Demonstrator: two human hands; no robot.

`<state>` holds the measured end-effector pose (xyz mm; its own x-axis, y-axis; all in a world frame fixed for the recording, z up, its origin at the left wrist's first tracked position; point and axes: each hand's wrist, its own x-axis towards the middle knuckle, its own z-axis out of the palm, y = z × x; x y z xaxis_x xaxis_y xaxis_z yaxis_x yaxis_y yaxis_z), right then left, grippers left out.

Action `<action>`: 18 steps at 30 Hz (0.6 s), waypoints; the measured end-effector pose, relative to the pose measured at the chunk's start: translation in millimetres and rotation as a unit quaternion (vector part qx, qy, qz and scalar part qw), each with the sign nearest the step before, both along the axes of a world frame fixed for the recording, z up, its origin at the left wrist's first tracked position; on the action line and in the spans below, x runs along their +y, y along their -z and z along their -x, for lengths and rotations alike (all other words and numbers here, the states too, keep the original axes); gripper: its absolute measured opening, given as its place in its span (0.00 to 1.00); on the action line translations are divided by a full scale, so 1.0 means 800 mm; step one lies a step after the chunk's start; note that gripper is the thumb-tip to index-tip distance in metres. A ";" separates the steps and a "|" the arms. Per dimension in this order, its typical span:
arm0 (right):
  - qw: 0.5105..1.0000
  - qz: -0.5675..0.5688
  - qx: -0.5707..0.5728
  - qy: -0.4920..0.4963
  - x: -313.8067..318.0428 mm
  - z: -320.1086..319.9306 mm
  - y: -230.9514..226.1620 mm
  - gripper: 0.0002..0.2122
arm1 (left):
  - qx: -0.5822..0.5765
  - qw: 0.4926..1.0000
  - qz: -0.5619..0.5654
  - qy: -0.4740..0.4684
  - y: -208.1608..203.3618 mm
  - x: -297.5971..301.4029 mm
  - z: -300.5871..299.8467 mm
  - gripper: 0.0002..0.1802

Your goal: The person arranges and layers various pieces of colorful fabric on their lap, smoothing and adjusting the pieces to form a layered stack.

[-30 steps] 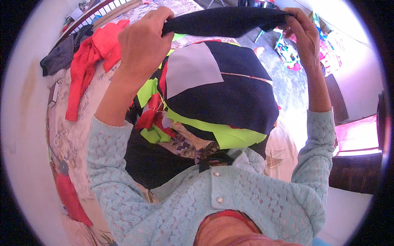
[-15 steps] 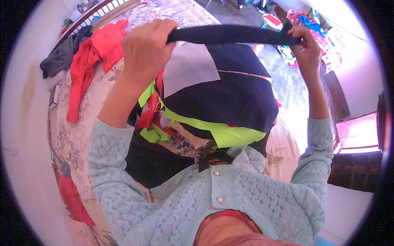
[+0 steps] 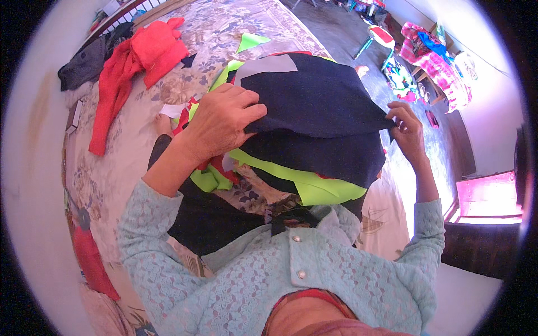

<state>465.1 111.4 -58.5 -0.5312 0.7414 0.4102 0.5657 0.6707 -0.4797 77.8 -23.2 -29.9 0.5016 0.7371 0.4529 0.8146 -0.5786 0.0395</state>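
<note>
A black fabric piece [image 3: 319,103] stretches between my hands, above a heap of cloth on my lap. My left hand [image 3: 227,117] is closed on its left edge, and my right hand [image 3: 407,130] pinches its right corner. Below it lies more black fabric [image 3: 319,157], with a lime-green cloth layer [image 3: 328,190] showing along the near edge. A light grey fabric piece [image 3: 268,67] lies at the heap's far left. Red and lime scraps [image 3: 216,173] hang beside my left forearm.
I sit on a bed with a floral sheet [image 3: 235,33]. A red knitted garment [image 3: 131,67] and dark grey clothing [image 3: 84,67] lie at the far left. A stool [image 3: 381,38] and a pink checked cloth [image 3: 434,67] stand off to the far right; a lime scrap [image 3: 251,41] lies ahead.
Both hands have come down and nearer. The black fabric, before held up as a taut narrow band, now spreads out over the heap and covers much of the grey piece.
</note>
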 end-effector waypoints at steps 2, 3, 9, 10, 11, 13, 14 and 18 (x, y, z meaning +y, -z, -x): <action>0.999 -0.047 0.013 0.025 0.000 -0.003 -0.006 0.14 | 0.011 1.000 -0.005 -0.006 0.002 -0.001 0.001 0.24; 0.997 -0.065 0.035 0.025 0.008 -0.006 -0.006 0.14 | 0.007 1.000 -0.005 -0.008 0.004 -0.002 0.003 0.24; 0.969 -0.217 0.110 0.045 0.013 0.002 -0.027 0.14 | -0.010 1.000 -0.020 -0.009 0.014 -0.005 0.007 0.21; 0.972 -0.201 0.112 0.041 0.011 0.002 -0.029 0.14 | -0.011 1.000 -0.025 -0.010 0.014 -0.006 0.006 0.21; 0.976 -0.189 0.097 0.046 0.011 0.001 -0.025 0.13 | -0.012 0.999 -0.029 -0.011 0.015 -0.006 0.006 0.21; 0.986 -0.142 0.080 0.044 0.021 -0.015 -0.002 0.13 | -0.007 1.000 -0.018 -0.013 0.016 -0.006 0.007 0.20; 0.987 -0.130 0.071 0.060 0.017 -0.014 0.002 0.13 | -0.005 1.000 -0.013 -0.015 0.017 -0.006 0.007 0.19; 0.985 -0.154 0.041 0.068 0.006 -0.024 0.017 0.15 | -0.008 0.999 -0.031 -0.013 0.020 -0.006 0.008 0.17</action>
<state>484.7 116.1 -72.1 -0.3916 0.6370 0.6639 0.6287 0.7121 -0.3125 71.3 -28.2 -45.6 0.4747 0.7195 0.5070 0.8288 -0.5592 0.0177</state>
